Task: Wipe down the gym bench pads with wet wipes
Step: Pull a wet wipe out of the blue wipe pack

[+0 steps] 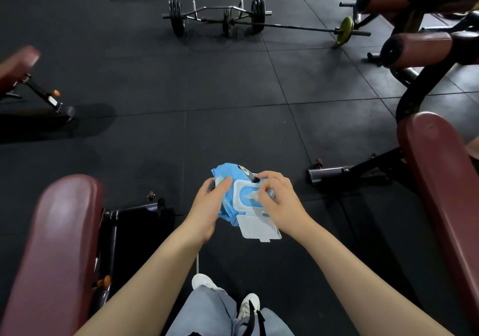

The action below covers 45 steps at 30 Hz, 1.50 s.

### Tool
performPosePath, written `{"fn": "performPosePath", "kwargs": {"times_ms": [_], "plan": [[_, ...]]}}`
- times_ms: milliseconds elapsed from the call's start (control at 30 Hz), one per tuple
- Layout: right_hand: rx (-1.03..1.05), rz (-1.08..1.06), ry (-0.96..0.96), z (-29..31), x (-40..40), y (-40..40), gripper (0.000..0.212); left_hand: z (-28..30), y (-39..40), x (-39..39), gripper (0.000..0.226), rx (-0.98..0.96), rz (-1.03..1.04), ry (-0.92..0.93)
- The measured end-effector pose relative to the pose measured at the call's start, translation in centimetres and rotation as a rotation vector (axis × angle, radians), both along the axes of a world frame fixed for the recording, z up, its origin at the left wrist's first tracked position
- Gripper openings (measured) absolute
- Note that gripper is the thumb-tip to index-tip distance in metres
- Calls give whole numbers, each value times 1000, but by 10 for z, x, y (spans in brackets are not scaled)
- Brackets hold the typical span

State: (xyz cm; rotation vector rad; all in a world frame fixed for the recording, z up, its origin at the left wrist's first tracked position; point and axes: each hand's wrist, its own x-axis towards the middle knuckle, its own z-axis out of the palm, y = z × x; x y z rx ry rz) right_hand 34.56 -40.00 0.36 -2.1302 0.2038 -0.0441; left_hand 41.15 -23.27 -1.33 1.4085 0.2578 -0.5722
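Nearest the camera, at 6 o'clock, we note grey trousers (207, 312) and two white shoes (249, 305), cut off by the bottom edge. Both forearms run up to mid-frame, where the hands meet over the blue wet wipes pack (228, 180).

We record the left hand (207, 206) gripping the pack's left side, thumb laid on its top face. The right hand (278, 201) has its fingers curled over the white dispenser opening (247, 193), fingertips pressed together as if pinching a wipe; the wipe itself is too blurred and covered to confirm. The white flip lid (259, 225) hangs open toward 6 o'clock. The right half of the pack is hidden behind the right hand.

At 8 o'clock the maroon bench pad (57, 245) is cropped by the bottom and left edges. At 3 to 4 o'clock a second maroon bench pad (440, 193) runs out of frame on the right. At 9 to 10 o'clock a third pad (15, 66) is motion-blurred and cut off.

At 12 o'clock loaded barbells (220, 18) lie on the black rubber floor (207, 89), well apart from the hands. At 1 to 2 o'clock two maroon roller pads (420, 48) sit on a dark frame, its upper part indistinct.

Open floor lies between the two near benches and extends from the hands toward the barbells.
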Motion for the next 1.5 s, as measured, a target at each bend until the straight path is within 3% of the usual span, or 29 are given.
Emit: {"fn": "performPosePath", "kwargs": {"times_ms": [100, 333, 467, 533, 667, 833, 967, 1100, 1267, 1500], "plan": [[107, -33, 32, 4, 1, 1, 20, -2, -1, 3, 26, 41, 1, 4], [639, -169, 142, 10, 5, -4, 23, -1, -2, 12, 26, 83, 24, 22], [723, -215, 184, 12, 6, -6, 26, 1, -5, 16, 25, 95, 30, 18], [646, -179, 192, 9, 6, -9, 25, 1, -7, 16, 24, 104, 37, 16], [154, -49, 118, 4, 11, -20, 14, -2, -8, 16, 24, 116, 51, -15], [149, -30, -130, 11, 7, -22, 12, -1, -8, 16, 19, 127, 35, -97], [-143, 89, -59, 12, 6, -17, 2, 1, -13, 14, 19, 186, -5, -159], [-360, 155, -58, 14, 7, -14, 11, 0, -14, 13, 21, 220, -29, -177], [-309, 125, -14, 10, 6, -16, 11, -1, -16, 15, 21, 245, -38, -166], [28, -91, -60, 9, 10, -30, 21, -3, -14, 21, 21, 194, 20, -78]]}}
